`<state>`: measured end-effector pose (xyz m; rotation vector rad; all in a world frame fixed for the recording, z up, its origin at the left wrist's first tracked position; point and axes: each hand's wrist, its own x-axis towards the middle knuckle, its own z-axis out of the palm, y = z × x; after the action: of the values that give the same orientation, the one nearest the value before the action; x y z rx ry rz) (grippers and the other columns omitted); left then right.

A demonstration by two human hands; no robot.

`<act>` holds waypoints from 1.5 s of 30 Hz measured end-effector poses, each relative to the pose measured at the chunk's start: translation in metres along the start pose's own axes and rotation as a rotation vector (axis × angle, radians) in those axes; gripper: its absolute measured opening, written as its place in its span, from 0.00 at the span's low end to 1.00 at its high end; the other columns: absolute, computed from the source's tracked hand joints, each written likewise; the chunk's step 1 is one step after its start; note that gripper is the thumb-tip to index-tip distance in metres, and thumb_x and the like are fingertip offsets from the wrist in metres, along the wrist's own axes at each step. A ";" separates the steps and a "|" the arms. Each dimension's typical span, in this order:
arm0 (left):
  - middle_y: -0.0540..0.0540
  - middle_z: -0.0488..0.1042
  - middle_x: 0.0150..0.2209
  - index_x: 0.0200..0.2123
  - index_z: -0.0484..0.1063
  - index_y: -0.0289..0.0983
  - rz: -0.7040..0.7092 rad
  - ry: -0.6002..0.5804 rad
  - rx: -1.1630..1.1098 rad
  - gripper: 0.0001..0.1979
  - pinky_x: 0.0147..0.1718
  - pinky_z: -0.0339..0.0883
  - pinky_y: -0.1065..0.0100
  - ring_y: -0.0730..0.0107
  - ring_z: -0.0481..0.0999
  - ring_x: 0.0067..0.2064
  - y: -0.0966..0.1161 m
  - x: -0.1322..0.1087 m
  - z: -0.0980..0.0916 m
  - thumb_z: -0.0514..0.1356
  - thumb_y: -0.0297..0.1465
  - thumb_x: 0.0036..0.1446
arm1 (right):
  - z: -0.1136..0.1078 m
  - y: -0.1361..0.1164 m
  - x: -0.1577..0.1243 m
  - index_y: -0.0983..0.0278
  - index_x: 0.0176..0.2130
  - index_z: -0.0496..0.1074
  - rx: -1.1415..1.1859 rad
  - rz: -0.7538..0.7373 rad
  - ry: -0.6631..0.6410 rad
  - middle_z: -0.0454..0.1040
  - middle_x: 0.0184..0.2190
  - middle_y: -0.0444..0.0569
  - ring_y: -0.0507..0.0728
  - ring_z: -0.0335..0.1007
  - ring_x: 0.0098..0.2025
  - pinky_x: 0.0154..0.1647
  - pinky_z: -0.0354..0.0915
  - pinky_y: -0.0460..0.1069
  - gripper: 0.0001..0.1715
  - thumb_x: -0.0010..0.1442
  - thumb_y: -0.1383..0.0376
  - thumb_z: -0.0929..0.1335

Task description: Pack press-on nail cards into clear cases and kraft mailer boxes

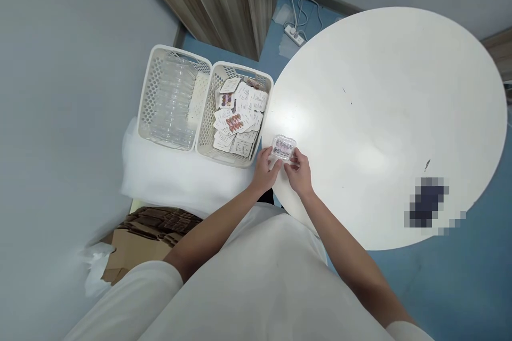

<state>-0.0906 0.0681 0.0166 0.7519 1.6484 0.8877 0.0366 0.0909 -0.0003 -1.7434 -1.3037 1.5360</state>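
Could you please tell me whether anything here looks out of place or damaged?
Yes, slightly: the printed cards in the right-hand basket overlap at odd angles, unlike the clear cases lined up alongside, and a dark mark spoils the white table. The nail case between the left hand and right hand shows no visible damage.
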 end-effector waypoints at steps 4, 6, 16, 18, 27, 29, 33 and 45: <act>0.41 0.54 0.55 0.55 0.57 0.40 0.028 -0.010 0.027 0.25 0.51 0.57 0.64 0.62 0.58 0.56 -0.002 -0.001 0.001 0.56 0.36 0.54 | 0.000 -0.001 -0.001 0.55 0.59 0.52 -0.047 -0.017 0.012 0.58 0.50 0.51 0.58 0.59 0.49 0.44 0.65 0.54 0.38 0.50 0.61 0.66; 0.41 0.54 0.56 0.56 0.56 0.40 0.037 -0.016 0.045 0.25 0.51 0.57 0.64 0.62 0.57 0.56 -0.003 0.000 0.001 0.55 0.36 0.54 | 0.001 -0.002 0.000 0.56 0.59 0.52 -0.066 -0.021 0.012 0.57 0.50 0.52 0.59 0.59 0.49 0.44 0.65 0.55 0.39 0.50 0.61 0.66; 0.42 0.49 0.60 0.58 0.49 0.44 0.065 0.041 0.102 0.28 0.54 0.56 0.59 0.61 0.53 0.60 -0.004 -0.021 0.006 0.54 0.38 0.56 | -0.009 -0.007 -0.021 0.56 0.61 0.46 -0.100 -0.076 -0.021 0.53 0.55 0.53 0.59 0.56 0.53 0.47 0.64 0.55 0.42 0.51 0.60 0.66; 0.42 0.49 0.60 0.59 0.49 0.44 0.079 0.072 0.097 0.28 0.54 0.57 0.58 0.60 0.53 0.60 -0.002 -0.035 0.005 0.54 0.39 0.56 | -0.018 -0.010 -0.034 0.55 0.60 0.46 -0.111 -0.129 -0.041 0.54 0.55 0.52 0.58 0.56 0.53 0.47 0.64 0.55 0.40 0.52 0.60 0.65; 0.41 0.53 0.59 0.58 0.52 0.42 0.118 0.328 0.068 0.28 0.53 0.58 0.58 0.58 0.54 0.60 -0.021 -0.121 0.009 0.54 0.41 0.56 | -0.056 -0.002 -0.082 0.55 0.57 0.53 -0.102 -0.313 -0.113 0.57 0.54 0.52 0.57 0.60 0.51 0.45 0.65 0.54 0.33 0.52 0.62 0.64; 0.41 0.53 0.59 0.58 0.53 0.42 0.103 0.362 0.059 0.28 0.53 0.58 0.58 0.57 0.55 0.60 -0.027 -0.139 0.009 0.54 0.41 0.55 | -0.058 0.002 -0.091 0.57 0.57 0.54 -0.098 -0.301 -0.142 0.58 0.54 0.53 0.57 0.60 0.50 0.44 0.65 0.54 0.33 0.52 0.62 0.64; 0.42 0.54 0.59 0.57 0.54 0.43 0.095 0.461 0.042 0.27 0.52 0.60 0.58 0.58 0.56 0.59 -0.035 -0.167 0.004 0.54 0.41 0.55 | -0.054 0.002 -0.104 0.58 0.56 0.56 -0.079 -0.298 -0.221 0.61 0.52 0.54 0.56 0.62 0.48 0.42 0.65 0.53 0.32 0.52 0.61 0.64; 0.40 0.56 0.57 0.55 0.57 0.40 0.201 0.717 0.009 0.26 0.50 0.63 0.59 0.58 0.61 0.56 -0.064 -0.224 -0.080 0.55 0.40 0.54 | 0.022 -0.042 -0.135 0.63 0.52 0.62 -0.021 -0.425 -0.391 0.66 0.47 0.55 0.54 0.65 0.39 0.39 0.65 0.52 0.29 0.51 0.60 0.65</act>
<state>-0.1182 -0.1661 0.0869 0.6474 2.2207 1.4036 0.0131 -0.0134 0.0947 -1.1034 -1.7472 1.6514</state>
